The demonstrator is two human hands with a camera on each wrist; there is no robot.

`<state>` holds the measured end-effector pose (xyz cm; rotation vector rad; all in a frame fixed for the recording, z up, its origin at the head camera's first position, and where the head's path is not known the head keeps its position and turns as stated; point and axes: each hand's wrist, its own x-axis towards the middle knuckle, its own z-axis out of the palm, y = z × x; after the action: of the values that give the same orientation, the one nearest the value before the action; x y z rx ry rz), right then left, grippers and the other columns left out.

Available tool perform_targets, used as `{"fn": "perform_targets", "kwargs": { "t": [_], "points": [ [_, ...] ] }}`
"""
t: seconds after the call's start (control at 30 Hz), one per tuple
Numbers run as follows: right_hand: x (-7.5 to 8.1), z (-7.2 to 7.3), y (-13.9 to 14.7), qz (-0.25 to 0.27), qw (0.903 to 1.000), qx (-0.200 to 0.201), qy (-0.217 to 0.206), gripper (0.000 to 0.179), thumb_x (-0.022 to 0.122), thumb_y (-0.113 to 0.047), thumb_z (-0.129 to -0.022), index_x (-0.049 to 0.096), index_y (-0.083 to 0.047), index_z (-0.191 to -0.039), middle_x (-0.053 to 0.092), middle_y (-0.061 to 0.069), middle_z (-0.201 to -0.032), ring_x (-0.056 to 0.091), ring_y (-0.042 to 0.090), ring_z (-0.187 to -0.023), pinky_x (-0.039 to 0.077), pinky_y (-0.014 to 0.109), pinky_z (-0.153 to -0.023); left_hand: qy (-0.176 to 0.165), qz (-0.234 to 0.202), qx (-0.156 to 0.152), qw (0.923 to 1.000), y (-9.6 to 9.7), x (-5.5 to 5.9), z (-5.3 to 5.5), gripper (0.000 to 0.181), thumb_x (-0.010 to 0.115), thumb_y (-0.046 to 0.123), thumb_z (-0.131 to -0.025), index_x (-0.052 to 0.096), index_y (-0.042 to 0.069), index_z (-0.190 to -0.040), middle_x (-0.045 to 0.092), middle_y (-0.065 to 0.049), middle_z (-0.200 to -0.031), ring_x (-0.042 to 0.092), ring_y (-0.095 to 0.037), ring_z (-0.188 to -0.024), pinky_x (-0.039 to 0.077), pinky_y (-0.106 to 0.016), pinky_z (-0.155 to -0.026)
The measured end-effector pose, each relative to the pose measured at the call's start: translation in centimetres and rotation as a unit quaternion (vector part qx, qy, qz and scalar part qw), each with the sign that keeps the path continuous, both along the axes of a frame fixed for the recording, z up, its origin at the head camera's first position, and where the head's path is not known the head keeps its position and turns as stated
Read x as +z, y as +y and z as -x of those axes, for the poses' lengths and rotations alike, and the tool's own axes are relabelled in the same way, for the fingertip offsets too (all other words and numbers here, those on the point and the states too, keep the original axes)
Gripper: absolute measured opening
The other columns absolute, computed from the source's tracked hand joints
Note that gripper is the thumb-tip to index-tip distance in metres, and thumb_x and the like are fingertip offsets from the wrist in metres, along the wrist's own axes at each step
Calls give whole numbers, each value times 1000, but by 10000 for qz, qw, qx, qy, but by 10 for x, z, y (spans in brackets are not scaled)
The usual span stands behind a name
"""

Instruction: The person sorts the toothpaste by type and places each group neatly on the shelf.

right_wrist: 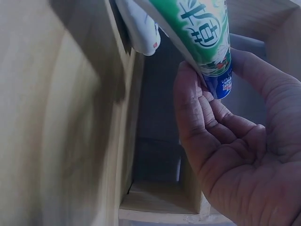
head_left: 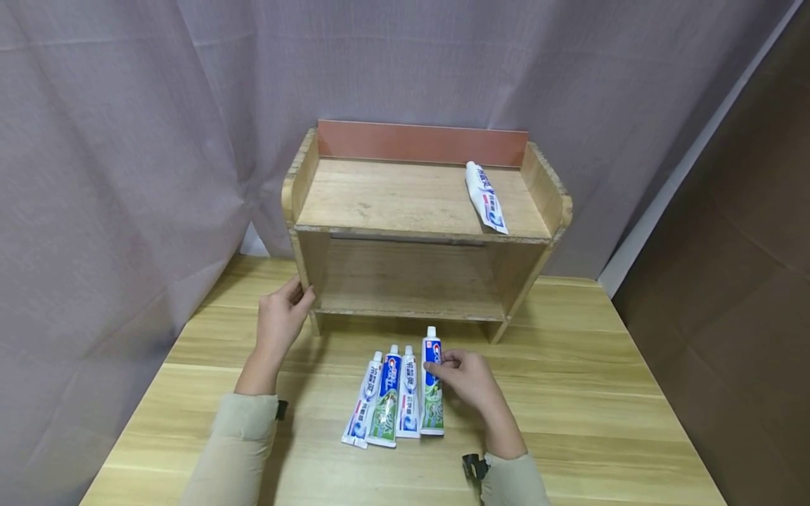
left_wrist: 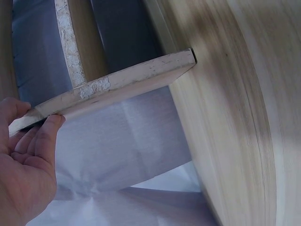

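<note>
My left hand (head_left: 281, 316) grips the front edge of the left side panel (left_wrist: 141, 75) of a small wooden shelf (head_left: 392, 197), thumb on one face and fingers on the other in the left wrist view. In front of the shelf, my right hand (head_left: 471, 383) pinches a blue and green toothpaste tube (head_left: 433, 411), cap pointing toward the shelf. To its left three more tubes lie side by side on the table: a white tube (head_left: 409, 404), a blue and green tube (head_left: 386, 411) and another white tube (head_left: 363, 404). A white toothpaste tube (head_left: 486, 198) rests on the top shelf, right side.
The shelf has a lower board (head_left: 411, 281) and a reddish back strip (head_left: 420, 143). It stands toward the back of the wood-grain table (head_left: 569, 393). Grey cloth (head_left: 405, 63) hangs behind, and a dark brown surface (head_left: 728, 267) borders the right.
</note>
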<state>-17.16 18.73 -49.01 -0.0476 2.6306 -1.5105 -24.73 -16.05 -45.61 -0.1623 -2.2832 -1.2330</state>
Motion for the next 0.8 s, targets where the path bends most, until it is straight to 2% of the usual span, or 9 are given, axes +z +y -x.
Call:
{"fn": "perform_targets", "kwargs": {
  "t": [0.43,0.63,0.8],
  "points": [
    [8,7,0,-57,9999,-6,150,27,80,-33,-85,69,-10,-79,56,1,-63,46,14,-55,39,21,-45,-20,12,28,10000,1,1,0,33,65,14,-95,69,0,-126,71,-22,-110,74,-32,-95,63,-35,-77],
    [13,11,1,-78,9996,-35,282,26,81,-31,-85,72,-8,-87,61,3,-67,50,16,-57,44,22,-47,-25,21,12,10000,1,1,0,34,65,14,-96,68,0,-127,71,-22,-111,73,-32,-96,63,-34,-78],
    [17,13,0,-85,9994,-135,299,29,82,-31,-84,73,-5,-93,66,3,-74,59,17,-64,54,25,-56,-54,48,40,10000,1,0,0,34,65,16,-96,69,2,-126,71,-20,-111,73,-30,-97,63,-32,-79]
  ]
}}
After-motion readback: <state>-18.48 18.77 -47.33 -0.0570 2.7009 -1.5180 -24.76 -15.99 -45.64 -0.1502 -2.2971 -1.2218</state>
